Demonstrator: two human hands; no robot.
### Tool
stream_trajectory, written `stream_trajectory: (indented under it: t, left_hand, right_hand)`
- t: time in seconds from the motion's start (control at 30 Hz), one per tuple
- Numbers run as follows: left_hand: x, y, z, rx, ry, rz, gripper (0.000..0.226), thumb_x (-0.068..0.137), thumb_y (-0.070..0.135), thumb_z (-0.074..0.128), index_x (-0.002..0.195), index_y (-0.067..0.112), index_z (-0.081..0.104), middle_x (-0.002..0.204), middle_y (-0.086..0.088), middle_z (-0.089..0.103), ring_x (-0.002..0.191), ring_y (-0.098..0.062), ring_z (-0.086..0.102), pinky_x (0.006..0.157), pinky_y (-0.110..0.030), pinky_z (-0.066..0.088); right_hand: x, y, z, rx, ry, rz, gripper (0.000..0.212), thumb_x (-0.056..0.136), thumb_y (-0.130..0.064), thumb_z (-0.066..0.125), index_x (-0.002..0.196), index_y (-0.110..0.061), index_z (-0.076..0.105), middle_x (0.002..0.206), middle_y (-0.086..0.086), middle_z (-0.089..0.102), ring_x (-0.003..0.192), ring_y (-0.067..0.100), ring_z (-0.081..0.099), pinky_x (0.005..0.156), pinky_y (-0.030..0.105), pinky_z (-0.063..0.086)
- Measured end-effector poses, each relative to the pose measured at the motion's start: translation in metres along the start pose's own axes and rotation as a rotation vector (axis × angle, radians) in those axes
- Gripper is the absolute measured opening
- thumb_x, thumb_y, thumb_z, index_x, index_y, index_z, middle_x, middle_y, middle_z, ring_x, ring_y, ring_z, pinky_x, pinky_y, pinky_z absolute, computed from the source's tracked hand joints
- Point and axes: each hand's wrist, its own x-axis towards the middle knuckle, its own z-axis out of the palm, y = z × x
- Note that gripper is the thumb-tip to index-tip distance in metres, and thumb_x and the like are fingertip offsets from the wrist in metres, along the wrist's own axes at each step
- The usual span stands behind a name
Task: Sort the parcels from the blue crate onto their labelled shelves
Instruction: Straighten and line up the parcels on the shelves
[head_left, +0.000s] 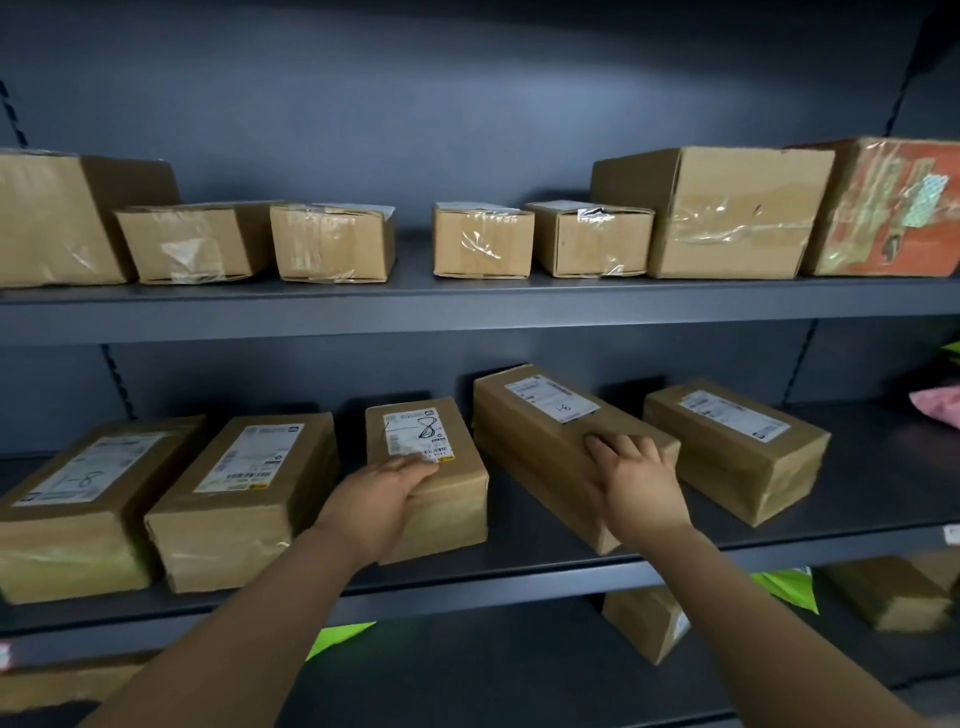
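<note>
— Grey metal shelving (467, 306) filled the view, with a row of taped cartons (722, 213) along the upper board and five labelled parcels on the middle shelf (545, 577). Where were the hands?

— Both were on that middle shelf. Her left hand (382, 499) was clamped over the near top corner of the small parcel (431, 478), fingers curled on its label edge. Her right hand (636, 478) lay flat, fingers spread, on the long parcel (561, 441) beside it, pressing, not gripping.

— And the blue crate?

— Not in view. The small parcel already sat on the board, marked with an 8.

— How should the step have gone, in your judgement?

— She should have pushed the small parcel straight back, label up, while the right hand steadied or squared the tilted long one.

— Anything in the way?

— The left neighbour (244, 493) stood just beside it, so sideways drift risked a nudge. A green bag (787, 592) and more boxes lay below, and something pink (937, 405) at the far right, all well apart.
</note>
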Motion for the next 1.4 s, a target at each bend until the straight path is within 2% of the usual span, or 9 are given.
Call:
stream_trajectory:
  t: [0.13,0.23,0.3,0.43,0.63,0.87,1.07,1.23,1.4]
  left_hand:
    - [-0.005,-0.005,-0.003,-0.019,0.012,0.005,0.049,0.097,0.020,0.046,0.144,0.034,0.036,0.152,0.011,0.033,0.136,-0.013,0.035,0.112,-0.025,0.026]
    - [-0.008,-0.009,-0.006,-0.012,-0.006,0.003,0.050,0.096,0.019,0.049,0.142,0.035,0.037,0.150,0.011,0.036,0.134,-0.013,0.038,0.111,-0.026,0.030]
    - [-0.010,-0.013,-0.009,-0.005,-0.031,-0.001,0.053,0.095,0.017,0.049,0.143,0.035,0.036,0.150,0.011,0.036,0.133,-0.014,0.039,0.109,-0.026,0.031]
    - [-0.011,-0.018,-0.012,0.028,-0.066,0.016,0.062,0.093,0.010,0.048,0.146,0.037,0.030,0.151,0.011,0.033,0.133,-0.015,0.039,0.109,-0.026,0.031]
    - [-0.009,-0.023,-0.012,0.033,-0.063,0.024,0.062,0.093,0.005,0.045,0.146,0.037,0.033,0.152,0.012,0.030,0.137,-0.011,0.034,0.110,-0.020,0.025]
    - [-0.013,-0.022,-0.011,0.015,-0.089,-0.017,0.066,0.092,0.002,0.043,0.147,0.036,0.031,0.156,0.009,0.025,0.141,-0.014,0.028,0.112,-0.023,0.023]
    - [-0.013,0.003,-0.017,0.045,-0.087,-0.082,0.051,0.100,0.034,0.038,0.149,0.028,0.026,0.156,0.003,0.027,0.140,-0.019,0.029,0.113,-0.033,0.028]
    - [0.000,0.065,-0.028,0.024,0.041,-0.020,0.049,0.099,0.040,0.038,0.146,0.025,0.034,0.146,0.003,0.044,0.131,-0.018,0.042,0.107,-0.035,0.035]
    - [0.032,0.130,-0.018,-0.048,0.046,0.062,0.053,0.098,0.044,0.038,0.147,0.023,0.033,0.146,-0.001,0.044,0.133,-0.021,0.041,0.109,-0.037,0.034]
  right_hand:
    - [-0.005,-0.027,-0.005,0.087,-0.037,-0.075,0.064,0.087,-0.053,0.047,0.144,-0.026,0.032,0.139,-0.003,0.042,0.125,0.024,0.033,0.107,0.038,0.026]
    - [-0.005,-0.037,-0.007,0.146,-0.083,-0.135,0.068,0.082,-0.051,0.048,0.144,-0.028,0.030,0.143,-0.005,0.039,0.126,0.023,0.030,0.108,0.038,0.023]
    - [-0.005,-0.039,-0.009,0.165,-0.099,-0.163,0.066,0.083,-0.044,0.048,0.145,-0.031,0.029,0.146,-0.007,0.036,0.129,0.022,0.028,0.110,0.039,0.016]
    - [-0.005,-0.038,-0.007,0.179,-0.119,-0.170,0.058,0.089,-0.036,0.048,0.144,-0.037,0.030,0.146,-0.011,0.034,0.140,0.023,0.015,0.113,0.054,-0.004]
    - [-0.008,-0.049,-0.011,0.113,-0.089,-0.240,0.056,0.090,-0.041,0.048,0.143,-0.041,0.030,0.143,-0.011,0.037,0.132,0.021,0.029,0.110,0.044,0.016]
    - [-0.012,-0.062,-0.005,0.130,-0.043,-0.242,0.056,0.092,-0.044,0.048,0.144,-0.039,0.028,0.143,-0.010,0.036,0.127,0.021,0.031,0.108,0.038,0.019]
    - [-0.012,-0.052,-0.010,0.217,-0.090,-0.256,0.056,0.095,-0.042,0.046,0.146,-0.033,0.027,0.151,-0.009,0.029,0.136,0.017,0.024,0.114,0.035,0.010]
    - [-0.019,-0.007,-0.020,0.282,-0.012,-0.180,0.048,0.096,-0.036,0.046,0.142,-0.024,0.038,0.149,-0.002,0.036,0.138,0.017,0.028,0.116,0.033,0.006]
    - [-0.016,0.063,-0.026,0.123,0.002,-0.023,0.048,0.096,-0.034,0.047,0.141,-0.020,0.040,0.146,0.002,0.040,0.136,0.019,0.032,0.115,0.034,0.013]
